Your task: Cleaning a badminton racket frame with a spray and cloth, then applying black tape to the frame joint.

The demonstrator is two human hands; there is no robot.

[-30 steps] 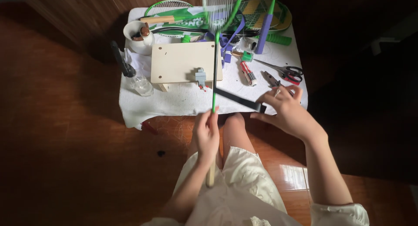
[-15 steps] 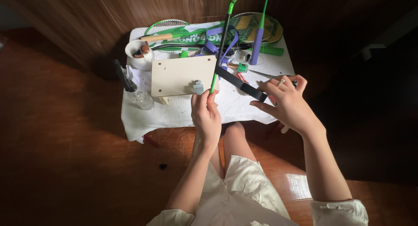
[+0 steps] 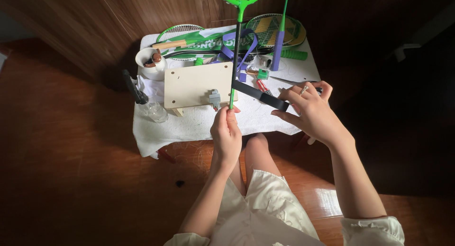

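You are holding a green racket point(image 3: 235, 47) by its thin shaft, just above the middle of the frame. It is standing almost straight up, and its round head is poking out past the top edge. Your left hand point(image 3: 226, 132) is closing its fingers tight around the bottom of the shaft, right at the front edge of the bench point(image 3: 189, 125).

A black strip point(image 3: 259, 95) is stretching from the shaft toward the right. Your right hand point(image 3: 310, 111) is pinching the far end of that strip, with the fingers curling around it. A ring is showing on one finger. Both hands are sitting close together, near the middle of the frame.

The bench is small and is wearing a white cloth. Just left of the shaft, a pale wooden board point(image 3: 194, 85) is lying flat, with a small grey metal clamp point(image 3: 214, 98) sitting on its near edge. A clear bottle with a black top point(image 3: 147, 101) is leaning at the left side of the bench. A white bowl point(image 3: 150, 63) with brown bits inside is sitting in the upper left corner of the bench.

More rackets point(image 3: 275, 30) are lying at the back of the bench, along with a purple grip point(image 3: 277, 49) and a green grip point(image 3: 294, 54). Your knees and your white clothes are showing at the bottom, above the brown wooden floor point(image 3: 71, 179).
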